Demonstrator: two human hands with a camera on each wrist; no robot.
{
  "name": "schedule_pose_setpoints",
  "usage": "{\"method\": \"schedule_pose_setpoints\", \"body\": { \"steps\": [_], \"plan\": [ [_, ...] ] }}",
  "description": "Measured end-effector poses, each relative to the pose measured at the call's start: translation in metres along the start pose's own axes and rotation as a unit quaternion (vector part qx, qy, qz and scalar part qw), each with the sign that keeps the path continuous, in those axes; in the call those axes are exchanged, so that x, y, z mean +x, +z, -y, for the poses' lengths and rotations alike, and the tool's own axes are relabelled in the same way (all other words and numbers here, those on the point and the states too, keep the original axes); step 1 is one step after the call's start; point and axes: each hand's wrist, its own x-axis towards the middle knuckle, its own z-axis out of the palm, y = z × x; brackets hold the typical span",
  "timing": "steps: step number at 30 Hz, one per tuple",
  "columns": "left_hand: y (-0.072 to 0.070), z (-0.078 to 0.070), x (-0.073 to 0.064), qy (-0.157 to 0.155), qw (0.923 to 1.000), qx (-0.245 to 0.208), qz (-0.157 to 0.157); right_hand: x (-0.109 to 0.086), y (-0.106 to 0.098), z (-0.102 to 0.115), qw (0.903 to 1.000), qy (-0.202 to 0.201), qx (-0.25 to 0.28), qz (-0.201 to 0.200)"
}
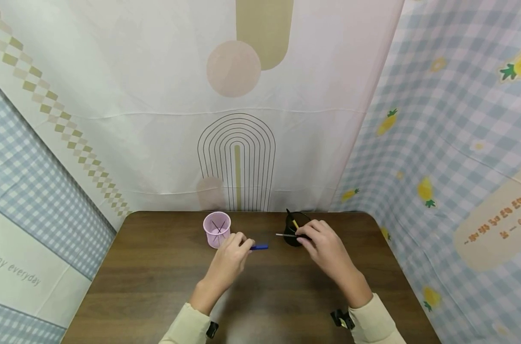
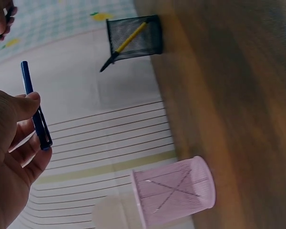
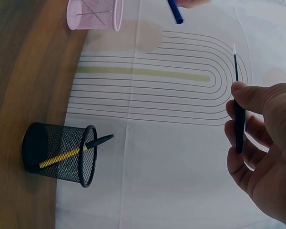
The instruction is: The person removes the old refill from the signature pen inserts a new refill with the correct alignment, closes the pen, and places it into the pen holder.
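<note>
My left hand (image 1: 232, 252) pinches a blue pen (image 2: 35, 105) between thumb and fingers, just right of a pink mesh pen holder (image 1: 217, 234). My right hand (image 1: 325, 243) grips a slim tool (image 3: 239, 114) with a black handle and a thin, pale-tipped shaft; its exact kind is unclear. In the head view this hand partly covers a black mesh pen holder (image 3: 62, 148). A yellow pen with a black end (image 3: 64, 156) leans in that holder, the black end rising past its rim. Both holders stand upright on the table.
The brown wooden table (image 1: 157, 286) ends at a pale patterned cloth (image 1: 170, 157) behind the holders. Blue checked cloth (image 1: 450, 119) with pineapples hangs on the right. Crossed thin lines show on or in the pink holder; I cannot tell which.
</note>
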Motion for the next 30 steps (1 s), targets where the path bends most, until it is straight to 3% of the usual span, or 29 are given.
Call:
{"method": "schedule_pose_setpoints", "body": {
  "steps": [11,20,30],
  "plan": [
    [0.018,0.002,-0.018,-0.001,0.9992,0.001,0.041,0.000,0.001,-0.001,1.0000,-0.009,-0.002,0.003],
    [0.035,0.001,-0.037,0.025,0.9971,0.009,0.071,0.001,0.001,-0.002,0.9999,-0.010,-0.004,0.013],
    [0.053,-0.008,-0.063,0.019,0.9860,0.007,0.165,0.001,0.000,-0.003,0.9998,-0.011,-0.003,0.015]
  ]
}}
